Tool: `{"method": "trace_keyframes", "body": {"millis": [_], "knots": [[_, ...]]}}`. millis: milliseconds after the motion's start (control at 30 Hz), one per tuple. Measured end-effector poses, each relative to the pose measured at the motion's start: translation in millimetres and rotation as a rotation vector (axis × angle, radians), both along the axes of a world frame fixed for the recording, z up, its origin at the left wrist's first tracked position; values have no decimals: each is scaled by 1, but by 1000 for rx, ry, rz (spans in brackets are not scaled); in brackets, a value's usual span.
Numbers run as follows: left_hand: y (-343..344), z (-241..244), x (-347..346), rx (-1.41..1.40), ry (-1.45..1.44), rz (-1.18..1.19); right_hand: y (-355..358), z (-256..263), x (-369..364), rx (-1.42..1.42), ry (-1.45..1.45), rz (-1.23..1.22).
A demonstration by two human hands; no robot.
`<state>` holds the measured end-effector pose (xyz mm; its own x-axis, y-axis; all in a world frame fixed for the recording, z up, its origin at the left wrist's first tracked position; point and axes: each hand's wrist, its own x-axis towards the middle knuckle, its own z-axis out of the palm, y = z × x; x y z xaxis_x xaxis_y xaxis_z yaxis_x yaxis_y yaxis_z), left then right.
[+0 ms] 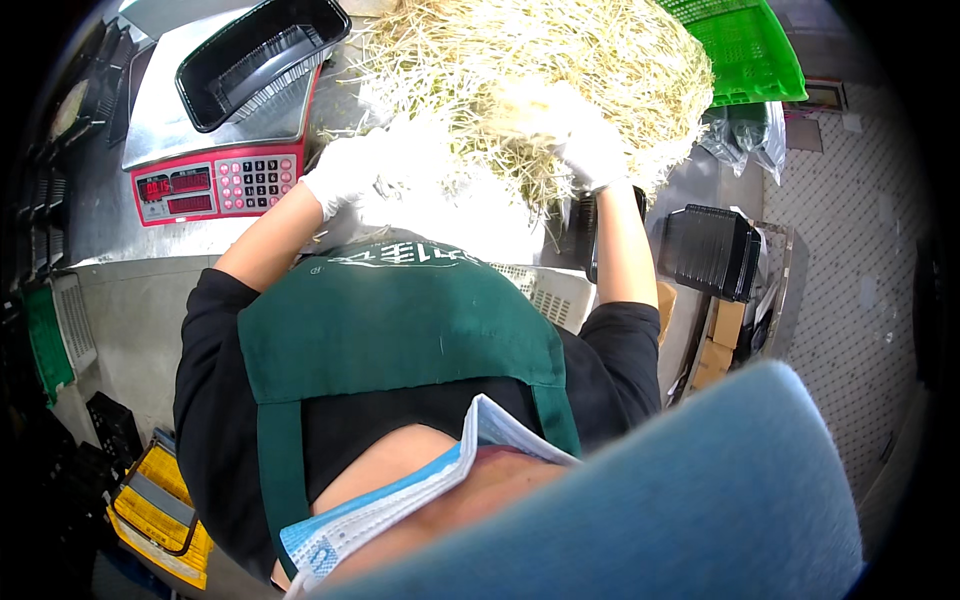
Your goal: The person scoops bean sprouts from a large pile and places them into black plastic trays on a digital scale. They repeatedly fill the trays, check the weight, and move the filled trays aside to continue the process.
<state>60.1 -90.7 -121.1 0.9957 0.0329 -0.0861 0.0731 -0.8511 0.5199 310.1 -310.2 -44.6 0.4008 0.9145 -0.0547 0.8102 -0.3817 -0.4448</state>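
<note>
A large heap of thin, pale sprouts (pixel 540 45) covers the far part of the work table. My right hand (pixel 592 146), in a white glove, is at the heap's near side, gripping a clump of sprouts (pixel 536 169) whose ends hang down. My left hand (pixel 349 172), also gloved in white, is at the near left edge of the heap, to the right of the scale. Strong glare washes out its fingers and the white surface below, so its grip is hidden.
A black plastic tray (pixel 262 64) lies tilted on a red digital scale (pixel 217 187) at left. At right are a green plastic crate (pixel 750 52), clear plastic bags (pixel 750 135) and a stack of black trays (pixel 709 251). A white perforated basket (pixel 555 292) sits below the table edge.
</note>
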Motion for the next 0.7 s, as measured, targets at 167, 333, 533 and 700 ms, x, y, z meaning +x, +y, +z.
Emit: {"method": "trace_keyframes", "body": {"millis": [167, 333, 533, 700], "knots": [[-31, 9, 26, 196, -215, -83, 42, -43, -19, 175, -114, -227], [-17, 18, -3, 185, 107, 149, 42, -28, -28, -20, 56, 6], [-24, 11, 22, 285, 122, 368, 97, -10, -48, -294, 76, -140], [-20, -18, 37, 240, 136, 508, 115, -13, -132, -450, -375, -99]]}}
